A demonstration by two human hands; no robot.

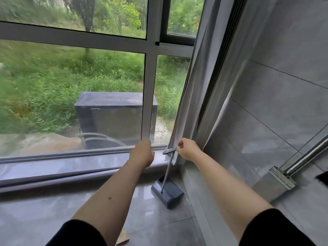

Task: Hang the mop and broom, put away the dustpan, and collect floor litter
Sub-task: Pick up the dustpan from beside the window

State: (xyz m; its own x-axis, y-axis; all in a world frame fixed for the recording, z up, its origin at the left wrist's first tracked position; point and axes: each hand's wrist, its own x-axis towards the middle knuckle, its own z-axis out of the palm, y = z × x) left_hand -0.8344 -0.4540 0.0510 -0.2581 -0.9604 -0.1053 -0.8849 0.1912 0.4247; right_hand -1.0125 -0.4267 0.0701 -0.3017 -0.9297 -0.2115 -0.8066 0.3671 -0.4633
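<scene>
A grey-blue dustpan (167,194) stands upright on the floor in the corner below the window sill. Its thin metal handle (166,172) rises to a flat grip beside the curtain. My right hand (188,150) is at the right tip of that grip, with finger and thumb pinched on it. My left hand (142,153) hovers over the sill just left of the handle, its fingers curled under and nothing seen in it. A mop (281,176) with a steel pole leans in from the right, its flat head against the tiled wall. A tan scrap of litter (123,237) lies on the floor near my left sleeve.
A large window (148,96) with a grey stone sill (71,166) fills the left and centre. A grey curtain (200,103) hangs in the corner beside the grey tiled wall (284,103). Glossy floor tiles (44,215) stretch left of the dustpan.
</scene>
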